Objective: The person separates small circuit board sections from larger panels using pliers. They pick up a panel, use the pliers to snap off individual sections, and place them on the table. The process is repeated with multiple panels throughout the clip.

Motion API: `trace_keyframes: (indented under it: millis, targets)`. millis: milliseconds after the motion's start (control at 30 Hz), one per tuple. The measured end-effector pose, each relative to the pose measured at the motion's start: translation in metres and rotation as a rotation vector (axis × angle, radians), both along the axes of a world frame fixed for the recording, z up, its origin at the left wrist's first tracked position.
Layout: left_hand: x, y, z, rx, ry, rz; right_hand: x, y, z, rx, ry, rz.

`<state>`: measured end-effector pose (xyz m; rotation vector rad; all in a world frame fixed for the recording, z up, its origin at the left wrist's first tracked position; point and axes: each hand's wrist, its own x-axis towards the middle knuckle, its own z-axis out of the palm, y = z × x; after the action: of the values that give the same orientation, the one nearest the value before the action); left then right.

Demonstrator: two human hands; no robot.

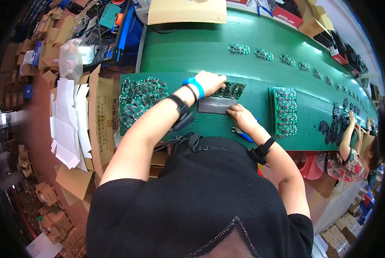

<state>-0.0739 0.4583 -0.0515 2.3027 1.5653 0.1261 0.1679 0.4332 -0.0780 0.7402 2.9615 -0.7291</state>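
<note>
My left hand (pixel 208 83) is closed on the left part of a dark circuit board panel (pixel 235 90); its fingers hide that end. Just nearer to me, along the panel's front edge, lies a flat grey metal bar (pixel 212 105). The closed fingers of my right hand (pixel 242 118) grip the bar's right end. Below that hand lies a pair of blue-handled cutters (pixel 244 135), partly hidden by it. A heap of loose green circuit boards (pixel 141 101) spreads to the left, and a neat stack of green board panels (pixel 283 112) stands to the right.
Beyond the bench, a green conveyor belt (pixel 184 51) carries a row of small boards (pixel 264 54). A cardboard sheet (pixel 187 11) is at its far side. An open carton (pixel 101 116) borders the left edge. A co-worker (pixel 351 159) handles black parts (pixel 336 124) at the right.
</note>
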Motion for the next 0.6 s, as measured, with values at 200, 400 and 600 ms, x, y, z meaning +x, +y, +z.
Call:
trace_keyframes:
  millis: [200, 400, 600]
  targets:
    - [-0.039, 0.056, -0.044, -0.422, -0.369, 0.146, 0.0, 0.007, -0.004, -0.084, 0.091, -0.032]
    - [-0.061, 0.044, -0.024, -0.616, -0.636, 0.253, -0.004, 0.028, -0.002, -0.777, 0.477, -0.908]
    - [-0.061, 0.022, -0.011, -0.786, -0.905, 0.417, -0.01, 0.046, 0.015, -1.249, 0.611, -0.701]
